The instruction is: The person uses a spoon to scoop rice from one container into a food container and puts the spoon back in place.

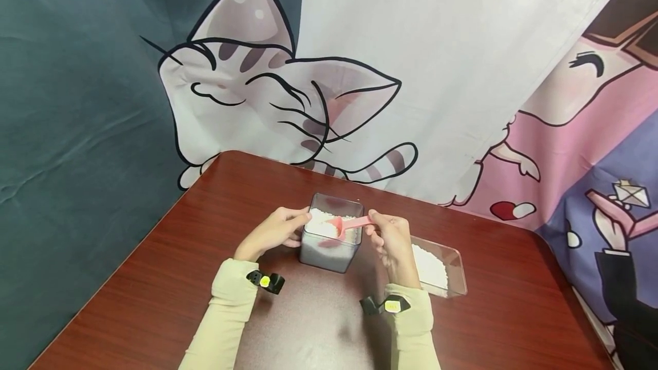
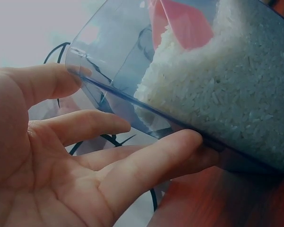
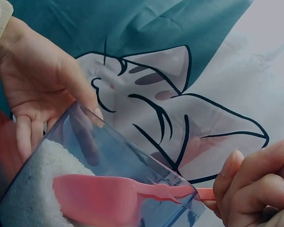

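A clear, grey-tinted square container (image 1: 336,202) stands on the table with white rice (image 2: 227,94) inside. My left hand (image 1: 272,234) rests against its left wall, fingers extended, thumb near the rim. In the left wrist view those fingers (image 2: 146,165) lie along the outside of the plastic. My right hand (image 1: 393,241) pinches the handle of a pink scoop (image 1: 356,222) between thumb and fingers over the right rim. The scoop's bowl (image 3: 99,196) dips into the rice; its lower part is partly buried.
A clear tray-like container (image 1: 457,273) holding more white rice (image 1: 430,267) sits to the right, partly behind my right wrist. The reddish-brown table (image 1: 180,278) meets a printed cloth (image 1: 437,27) with a cartoon cat along its back edge.
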A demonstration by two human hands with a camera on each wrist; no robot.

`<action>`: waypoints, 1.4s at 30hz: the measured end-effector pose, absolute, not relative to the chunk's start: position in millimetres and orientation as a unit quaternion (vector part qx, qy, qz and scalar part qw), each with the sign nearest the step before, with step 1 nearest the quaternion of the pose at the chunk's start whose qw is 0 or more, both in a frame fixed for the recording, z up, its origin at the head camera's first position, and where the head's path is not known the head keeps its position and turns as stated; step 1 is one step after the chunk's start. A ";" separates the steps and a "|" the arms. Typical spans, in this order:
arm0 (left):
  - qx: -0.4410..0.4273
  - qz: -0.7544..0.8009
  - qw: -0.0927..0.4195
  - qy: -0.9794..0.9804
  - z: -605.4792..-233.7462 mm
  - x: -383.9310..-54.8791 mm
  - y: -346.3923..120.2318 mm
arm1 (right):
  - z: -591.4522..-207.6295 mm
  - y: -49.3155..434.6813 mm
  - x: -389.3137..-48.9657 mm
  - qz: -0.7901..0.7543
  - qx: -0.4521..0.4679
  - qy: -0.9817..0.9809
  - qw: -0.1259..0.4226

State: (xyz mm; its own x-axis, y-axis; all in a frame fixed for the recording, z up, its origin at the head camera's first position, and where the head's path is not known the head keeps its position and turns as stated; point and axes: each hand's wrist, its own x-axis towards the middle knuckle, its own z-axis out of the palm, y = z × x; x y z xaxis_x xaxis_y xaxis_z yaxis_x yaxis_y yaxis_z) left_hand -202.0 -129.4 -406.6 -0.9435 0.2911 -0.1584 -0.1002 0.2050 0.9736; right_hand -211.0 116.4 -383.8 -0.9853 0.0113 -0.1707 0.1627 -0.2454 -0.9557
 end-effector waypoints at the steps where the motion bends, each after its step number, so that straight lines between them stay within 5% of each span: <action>1: 0.063 0.627 0.155 0.761 -407.0 -202.1 -129.6 | -384.1 116.6 -211.2 -0.787 0.070 0.611 0.050; 12: 0.074 0.628 0.155 0.759 -406.1 -201.0 -129.6 | -388.0 120.9 -211.5 -0.783 0.048 0.618 0.053; 28: 0.069 0.623 0.155 0.764 -405.7 -200.8 -129.8 | -382.7 118.0 -208.2 -0.613 -0.049 0.788 -0.025; 42: 0.074 0.623 0.153 0.763 -406.0 -200.4 -130.3 | -384.0 118.5 -210.2 -0.669 0.000 0.744 -0.006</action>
